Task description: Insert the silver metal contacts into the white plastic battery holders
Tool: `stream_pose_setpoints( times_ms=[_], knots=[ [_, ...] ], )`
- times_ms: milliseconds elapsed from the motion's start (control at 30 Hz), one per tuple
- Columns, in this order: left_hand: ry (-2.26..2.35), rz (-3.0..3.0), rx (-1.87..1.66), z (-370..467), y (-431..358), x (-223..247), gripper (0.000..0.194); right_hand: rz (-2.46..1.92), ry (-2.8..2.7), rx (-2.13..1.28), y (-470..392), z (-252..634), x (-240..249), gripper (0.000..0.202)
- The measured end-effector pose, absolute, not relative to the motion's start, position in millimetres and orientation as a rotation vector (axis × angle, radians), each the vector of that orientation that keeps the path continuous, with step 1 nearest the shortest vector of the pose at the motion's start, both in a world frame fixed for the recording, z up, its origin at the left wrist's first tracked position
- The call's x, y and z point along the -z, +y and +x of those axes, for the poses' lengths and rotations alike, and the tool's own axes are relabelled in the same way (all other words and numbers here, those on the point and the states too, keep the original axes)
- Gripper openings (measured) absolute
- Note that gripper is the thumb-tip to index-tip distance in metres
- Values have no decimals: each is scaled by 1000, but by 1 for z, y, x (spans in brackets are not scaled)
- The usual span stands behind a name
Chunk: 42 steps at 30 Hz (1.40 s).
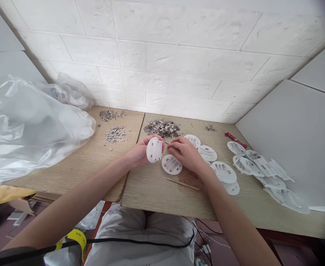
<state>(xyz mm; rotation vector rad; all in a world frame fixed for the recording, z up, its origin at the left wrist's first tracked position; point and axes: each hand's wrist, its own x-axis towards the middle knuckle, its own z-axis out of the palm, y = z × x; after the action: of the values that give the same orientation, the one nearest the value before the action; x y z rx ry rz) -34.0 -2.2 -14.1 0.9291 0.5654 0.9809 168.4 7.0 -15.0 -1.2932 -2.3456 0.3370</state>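
Observation:
In my left hand I hold a white round plastic piece tilted up, its face with small slots turned toward me. My right hand is closed just to the right of it, around a thin metallic tool whose tip points at the piece; its exact kind is too small to tell. Below and between the hands, another slotted white disc lies flat on the table. A thin wooden stick rests nearer to me. Behind my hands is a heap of small metal parts.
Two smaller piles of metal bits, a darker one and a lighter one, lie on the left tabletop. A large plastic bag covers the far left. Several white discs spread to the right, near a red tube. A brick-patterned wall stands behind.

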Motion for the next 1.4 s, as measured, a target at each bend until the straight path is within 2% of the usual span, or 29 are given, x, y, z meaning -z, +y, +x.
stream_pose_setpoints(
  times_ms=[100, 333, 533, 833, 1100, 1200, 1400],
  knots=[
    [748, 1088, -1020, -32, -4, 14, 25, -1245, -2250, -369, 6, 165, 12, 20],
    [1213, 1455, -1277, -32, -5, 17, 13, -1160, -1943, -735, -5, 153, 0, 31],
    [1184, 1432, -1253, -33, -3, 20, 13, -1179, -1856, -899, -6, 147, 7, 29],
    [1069, 1164, -1050, -34, -1, 18, 30, -1281, -1614, -1025, -1, 152, 12, 33],
    [1182, 1177, -1041, -41, 5, 20, 24, -1215, -1640, -1160, -3, 150, 12, 35],
    [1178, 1134, -1033, -43, 6, 17, 23, -1212, -1727, -1060, -5, 148, 12, 33],
    [1319, 1287, -1017, -50, 11, 17, 17, -1149, -2171, -401, -6, 145, 13, 26]
  ],
)
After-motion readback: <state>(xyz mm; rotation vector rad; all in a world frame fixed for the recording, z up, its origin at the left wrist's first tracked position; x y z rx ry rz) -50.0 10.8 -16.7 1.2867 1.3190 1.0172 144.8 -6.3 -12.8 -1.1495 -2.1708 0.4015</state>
